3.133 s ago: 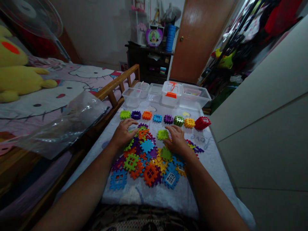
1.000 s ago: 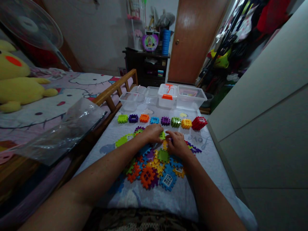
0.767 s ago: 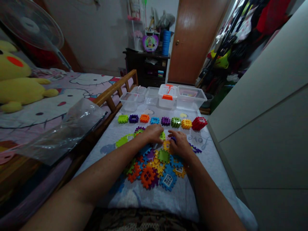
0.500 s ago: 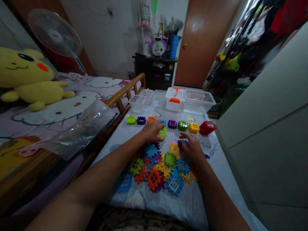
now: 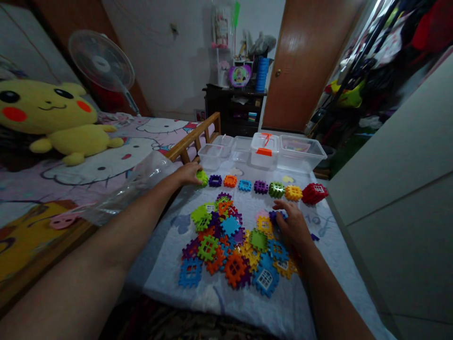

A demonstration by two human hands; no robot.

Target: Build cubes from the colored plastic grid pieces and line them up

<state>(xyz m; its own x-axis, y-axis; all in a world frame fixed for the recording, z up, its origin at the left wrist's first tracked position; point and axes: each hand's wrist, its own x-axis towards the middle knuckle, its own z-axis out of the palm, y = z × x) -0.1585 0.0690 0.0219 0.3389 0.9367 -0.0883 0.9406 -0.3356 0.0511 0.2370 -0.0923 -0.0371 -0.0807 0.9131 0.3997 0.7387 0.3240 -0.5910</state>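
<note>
At the left end of a row of stacked plastic building blocks, my left hand (image 5: 191, 174) has its fingers closed around the light green blocks (image 5: 203, 178). How many of those it grips is hidden. My right hand (image 5: 293, 221) hovers low at the right side of a loose pile, fingers apart and curved. A dark blue block (image 5: 273, 216) lies under its fingertips, partly covered. The pile mixes notched square pieces, among them a light blue block (image 5: 230, 225), a green block (image 5: 258, 240), an orange block (image 5: 235, 268) and a blue window block (image 5: 265, 278).
The row continues with dark blue (image 5: 215, 181), orange (image 5: 230, 181), purple (image 5: 261, 187) and red stacks (image 5: 314, 193). Behind it stand clear plastic boxes (image 5: 300, 153). A wooden bed rail (image 5: 198, 134) borders the left; a pale cabinet (image 5: 396, 189) stands right.
My left hand has moved left from the middle of the row to its light green end, carrying a light green block. My right hand stays by the dark blue block. The view has shifted slightly.
</note>
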